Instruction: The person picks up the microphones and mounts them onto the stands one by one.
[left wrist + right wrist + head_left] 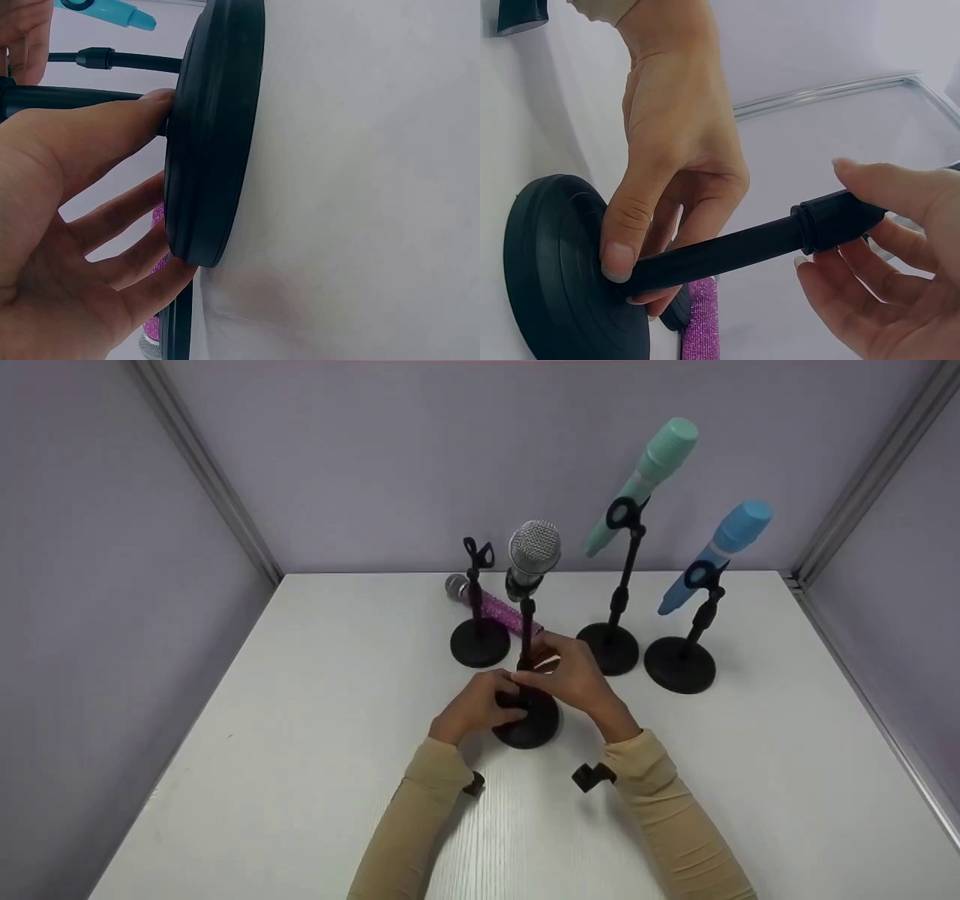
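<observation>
A black desktop microphone stand (541,727) stands upright on the white table, a microphone with a silver mesh head (535,547) in its clip. My left hand (478,703) grips the bottom of the pole, thumb on one side and fingers on the other, against the round base (559,262). Higher up, my right hand (574,671) holds the dark collar (832,219) of the pole between thumb and fingers. In the left wrist view, the left thumb lies beside the pole and the other fingers touch the base.
Behind lies a glittery pink microphone (506,613), next to a second stand (480,645) with nothing in its clip. To the right, two more stands carry a green microphone (652,457) and a blue microphone (731,532). Grey walls (450,457) enclose the table (315,720).
</observation>
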The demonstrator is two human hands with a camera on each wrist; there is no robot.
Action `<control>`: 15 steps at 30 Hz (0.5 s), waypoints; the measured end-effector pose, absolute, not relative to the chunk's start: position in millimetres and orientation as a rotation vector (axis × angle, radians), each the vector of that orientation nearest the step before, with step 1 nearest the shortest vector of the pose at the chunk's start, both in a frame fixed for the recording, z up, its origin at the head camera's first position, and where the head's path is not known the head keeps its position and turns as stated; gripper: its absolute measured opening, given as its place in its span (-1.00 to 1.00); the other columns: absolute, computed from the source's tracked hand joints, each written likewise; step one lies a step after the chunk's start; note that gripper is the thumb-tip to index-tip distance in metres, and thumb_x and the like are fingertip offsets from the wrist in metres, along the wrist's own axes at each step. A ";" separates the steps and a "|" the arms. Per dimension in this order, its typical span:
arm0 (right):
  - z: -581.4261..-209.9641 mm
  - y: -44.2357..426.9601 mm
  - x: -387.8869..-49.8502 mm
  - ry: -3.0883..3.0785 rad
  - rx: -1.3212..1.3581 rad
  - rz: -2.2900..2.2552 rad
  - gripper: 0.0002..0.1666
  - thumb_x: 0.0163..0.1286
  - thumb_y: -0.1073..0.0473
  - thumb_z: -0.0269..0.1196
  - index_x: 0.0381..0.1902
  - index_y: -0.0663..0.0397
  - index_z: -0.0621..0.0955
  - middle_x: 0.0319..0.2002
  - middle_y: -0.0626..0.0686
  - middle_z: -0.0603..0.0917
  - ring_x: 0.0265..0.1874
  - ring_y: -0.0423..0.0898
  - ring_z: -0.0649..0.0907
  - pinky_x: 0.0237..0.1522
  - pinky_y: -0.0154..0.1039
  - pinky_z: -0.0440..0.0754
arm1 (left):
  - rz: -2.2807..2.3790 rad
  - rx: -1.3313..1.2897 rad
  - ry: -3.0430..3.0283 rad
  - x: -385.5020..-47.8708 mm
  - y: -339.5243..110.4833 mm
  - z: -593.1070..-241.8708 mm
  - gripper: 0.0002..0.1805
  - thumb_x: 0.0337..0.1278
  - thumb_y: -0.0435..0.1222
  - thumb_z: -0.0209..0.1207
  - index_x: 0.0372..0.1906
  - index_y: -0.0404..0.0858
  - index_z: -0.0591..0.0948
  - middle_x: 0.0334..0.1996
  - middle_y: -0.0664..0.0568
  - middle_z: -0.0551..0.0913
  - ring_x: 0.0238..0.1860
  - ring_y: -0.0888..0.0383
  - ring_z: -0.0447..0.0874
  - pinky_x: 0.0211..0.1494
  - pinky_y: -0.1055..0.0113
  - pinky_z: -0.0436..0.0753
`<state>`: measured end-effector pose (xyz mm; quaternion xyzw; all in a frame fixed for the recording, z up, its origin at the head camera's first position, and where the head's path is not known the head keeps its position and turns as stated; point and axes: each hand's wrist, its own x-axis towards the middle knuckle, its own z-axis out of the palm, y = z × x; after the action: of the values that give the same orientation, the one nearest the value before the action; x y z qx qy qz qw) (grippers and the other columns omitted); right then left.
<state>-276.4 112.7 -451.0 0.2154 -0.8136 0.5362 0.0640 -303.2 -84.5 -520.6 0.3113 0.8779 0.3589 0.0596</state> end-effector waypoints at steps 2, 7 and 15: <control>-451.1 114.3 -277.2 -2.449 0.663 1.635 -0.65 0.16 0.19 0.58 -0.18 0.23 0.70 -0.22 0.23 0.78 -0.16 0.12 0.78 -0.05 0.08 0.79 | 1.084 0.937 2.657 -302.9 -84.2 -519.8 -0.84 0.18 -0.27 0.45 -0.22 -0.29 0.80 0.00 -0.05 0.74 0.07 0.10 0.67 0.26 0.17 0.66; -450.1 114.6 -277.1 -2.467 0.670 1.652 -0.69 0.21 0.23 0.54 -0.15 0.25 0.71 -0.18 0.23 0.78 -0.10 0.13 0.78 -0.01 0.00 0.79 | 1.084 0.919 2.653 -302.2 -83.7 -518.4 -0.84 0.18 -0.27 0.44 -0.21 -0.29 0.81 0.06 -0.03 0.73 0.13 0.09 0.68 0.30 0.17 0.64; -448.6 117.6 -276.8 -2.517 0.759 1.680 -0.75 0.36 0.37 0.37 -0.01 0.26 0.72 -0.05 0.24 0.77 0.03 0.16 0.75 0.14 0.06 0.73 | 1.107 0.885 2.622 -302.3 -83.9 -518.6 -0.79 0.18 -0.28 0.45 -0.12 -0.28 0.82 0.07 -0.04 0.74 0.16 0.08 0.66 0.33 0.17 0.63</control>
<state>-276.8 117.6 -448.6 0.2432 -0.8067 0.5385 0.0111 -302.3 -83.9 -518.6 0.2961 0.8768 0.3702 0.0802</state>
